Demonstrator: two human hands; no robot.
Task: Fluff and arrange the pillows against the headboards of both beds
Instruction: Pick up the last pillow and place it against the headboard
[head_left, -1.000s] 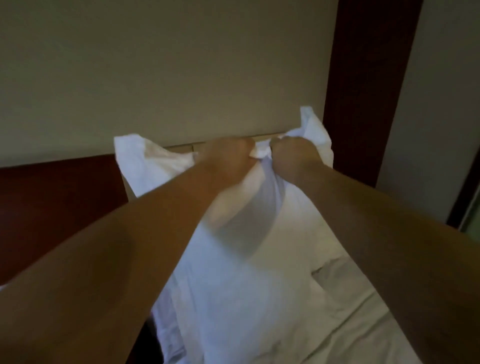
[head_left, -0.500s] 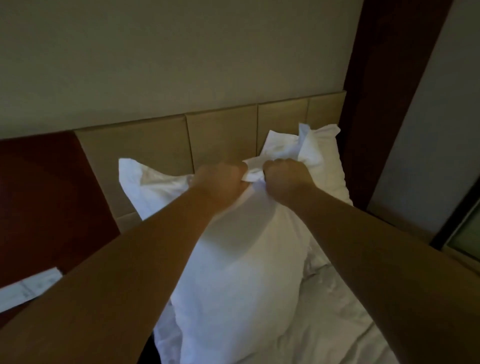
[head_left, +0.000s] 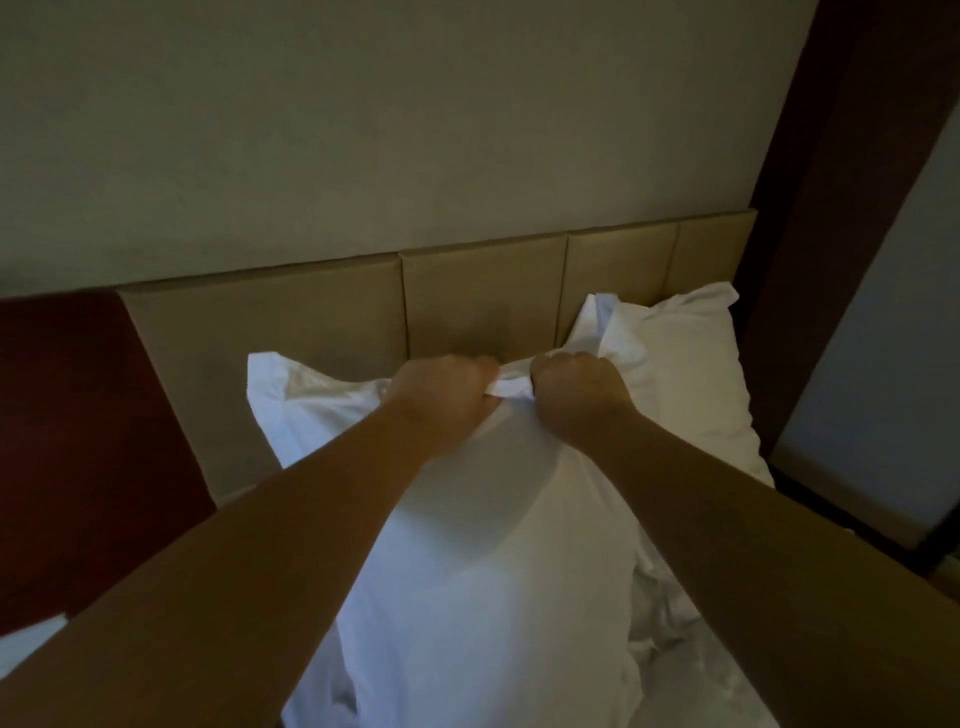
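Saw a dark red panel (head_left: 78, 441) flush against the left end of the headboard (head_left: 311, 322), and lower down, further left of the headboard, a scrap of something white (head_left: 23, 642) too cropped to identify. Found the headboard padded and tan, split into upright sections, running under a plain pale wall (head_left: 363, 130). Noted a white pillow (head_left: 493, 571) standing on end in front of the headboard's middle sections, with its top left corner poking up against the tan padding and its lower sides hidden behind two bare forearms. Caught the left hand (head_left: 441, 397) clenched in a fist on the pillow's top edge, with fabric bunched inside the curled fingers. Caught the right hand (head_left: 579, 392) just beside it, likewise fisted round a wad of the same pillowcase, with a twisted strip of cloth stretched between the two fists. Could not tell whether the pillow's back touched the headboard or stood a little off it. Spotted a second pillow (head_left: 685, 374) to the right, leaning against the headboard's last sections and partly covered by the pillow in the fists. Made out a rumpled white sheet (head_left: 691, 670) below that, in front of the headboard's right end. Saw a dark red upright (head_left: 831, 260) bordering the headboard's right end, and a pale surface (head_left: 872, 364) beyond it.
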